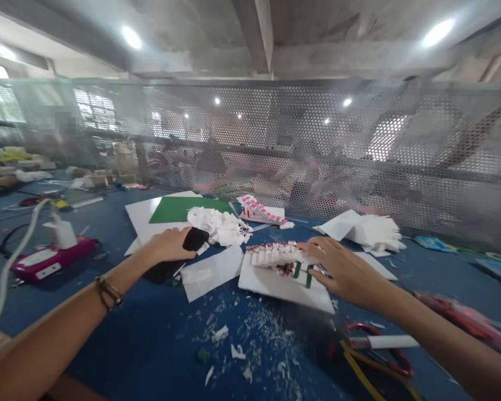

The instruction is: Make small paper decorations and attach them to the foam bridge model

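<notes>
Hands both out over the blue table (108,356) here. Left hand (171,245) is curled tight around a chunky black tool (194,239), fingers wrapped over the top, and the tool's lower end pokes out under the palm toward the table; can't tell what kind of tool it is. There's a dark bracelet (108,292) on that wrist. Right hand (342,267) is laid flat with the fingers stretched out and close together, fingertips touching the right end of a white foam model (275,253) with a row of little ribs and pink-red bits on top. That model sits about dead centre on a white base board (284,289), propped on short green posts (303,273). A loose white sheet (211,272) lies between the two hands, and white scraps (250,340) are all over the near side. Further back sit a green sheet (179,209), a shredded white pile (217,225) and a second ribbed model (261,211). Scissors (376,356) lie under the right forearm, a pink gadget (45,262) is far left, and a perforated metal screen (317,150) runs along the back.
</notes>
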Tool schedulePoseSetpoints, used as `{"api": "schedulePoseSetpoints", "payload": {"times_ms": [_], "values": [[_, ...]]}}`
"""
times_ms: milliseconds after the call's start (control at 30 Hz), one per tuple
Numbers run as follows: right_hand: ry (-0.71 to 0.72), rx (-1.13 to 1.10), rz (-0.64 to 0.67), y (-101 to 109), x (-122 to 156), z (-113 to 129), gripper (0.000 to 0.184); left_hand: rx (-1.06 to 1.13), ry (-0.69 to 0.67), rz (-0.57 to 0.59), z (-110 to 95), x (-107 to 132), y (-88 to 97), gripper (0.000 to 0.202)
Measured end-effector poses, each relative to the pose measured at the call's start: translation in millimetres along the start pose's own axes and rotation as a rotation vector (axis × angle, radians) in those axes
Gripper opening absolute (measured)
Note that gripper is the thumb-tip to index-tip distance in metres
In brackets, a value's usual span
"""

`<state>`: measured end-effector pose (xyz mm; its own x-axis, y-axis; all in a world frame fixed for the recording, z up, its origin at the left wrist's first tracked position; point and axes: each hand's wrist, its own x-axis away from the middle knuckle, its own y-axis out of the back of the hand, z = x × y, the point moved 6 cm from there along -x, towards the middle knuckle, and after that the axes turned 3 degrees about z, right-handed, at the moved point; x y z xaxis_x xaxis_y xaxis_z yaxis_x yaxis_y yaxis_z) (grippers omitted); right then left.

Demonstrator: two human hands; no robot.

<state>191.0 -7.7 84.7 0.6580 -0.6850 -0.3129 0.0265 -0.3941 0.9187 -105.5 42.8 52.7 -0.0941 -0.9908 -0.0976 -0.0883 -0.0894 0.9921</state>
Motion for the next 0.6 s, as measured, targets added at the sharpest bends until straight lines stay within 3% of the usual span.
{"api": "schedulePoseSetpoints", "payload": {"times_ms": [300,400,500,600], "values": [[-0.08,-0.119,0.055,-3.7,-6.8,-11.1,0.03,0.034,0.042,-0.003,-4.9,-5.0,-5.2,0.068],[-0.055,-0.149,0.046,-4.4,-8.0,-13.4,0.028,0.037,0.029,-0.014,-5.6,-5.5,-1.8,0.058],[-0.078,-0.129,0.028,-3.1,-11.0,-19.9,0.026,0.037,-0.1,-0.074,-18.1,-0.6,7.2,0.039],[-0.17,-0.007,-0.018,3.9,-15.9,-31.1,0.028,0.084,-0.253,-0.011,-36.6,9.1,8.8,0.024]]}}
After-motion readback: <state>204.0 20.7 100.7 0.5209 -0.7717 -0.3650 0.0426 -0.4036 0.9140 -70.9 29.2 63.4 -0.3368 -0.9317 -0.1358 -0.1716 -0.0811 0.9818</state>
